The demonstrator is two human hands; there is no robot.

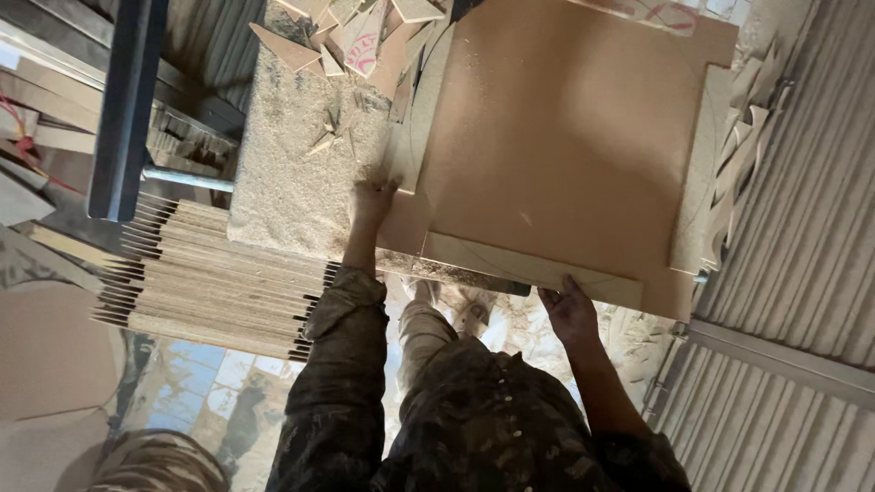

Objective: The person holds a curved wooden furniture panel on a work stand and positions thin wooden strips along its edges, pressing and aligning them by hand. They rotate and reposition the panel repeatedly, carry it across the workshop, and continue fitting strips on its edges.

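Your left hand [369, 202] presses its fingers on the near-left corner and your right hand [567, 310] clamps the near edge of the large, flat tan fibreboard panel [565, 146] lying on the sawdust-covered workbench [283, 182]; it looks stiff, dusty-slick and awkwardly wide, so grip opposite edges.

tan fibreboard panel [556, 137] lies flat, dusty, corners notched, on sawdust.

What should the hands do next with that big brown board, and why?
Probably nudge the board forward a little, keeping it flat. The left hand presses its near corner and the right hand grips its near edge, on a sawdust-covered table with cut scraps beyond.
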